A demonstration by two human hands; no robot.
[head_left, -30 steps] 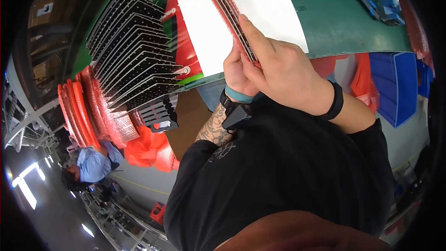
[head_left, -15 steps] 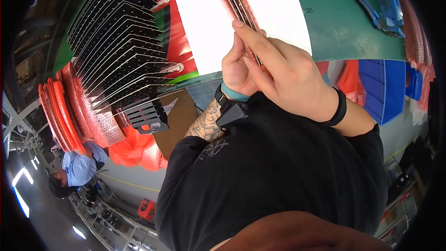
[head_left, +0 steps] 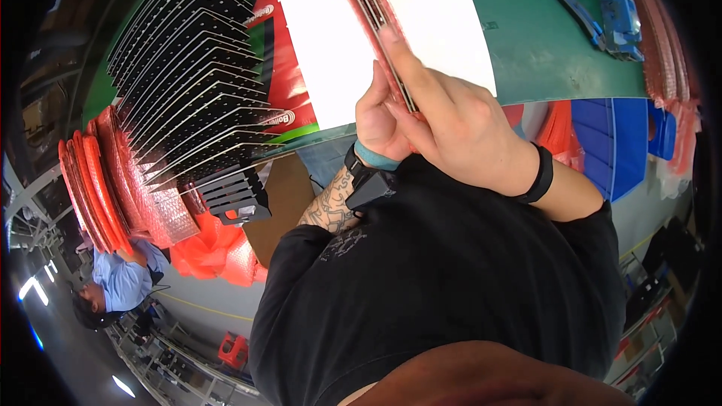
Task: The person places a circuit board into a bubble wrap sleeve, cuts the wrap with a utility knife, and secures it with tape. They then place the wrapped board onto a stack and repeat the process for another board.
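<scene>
Green bench point(head_left: 541, 45) — thin red-edged board stack point(head_left: 368, 7), on edge

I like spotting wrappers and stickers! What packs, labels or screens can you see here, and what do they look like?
Thin red bubble-wrap pack: upright, edge-on, pinched between both hands, over the white sheet.
Red bubble-wrap pouches: curved stack at the left, beside the rack.
Red, white and green printed panel: flat on the table, left of the white sheet.
Screens: none visible.
</scene>
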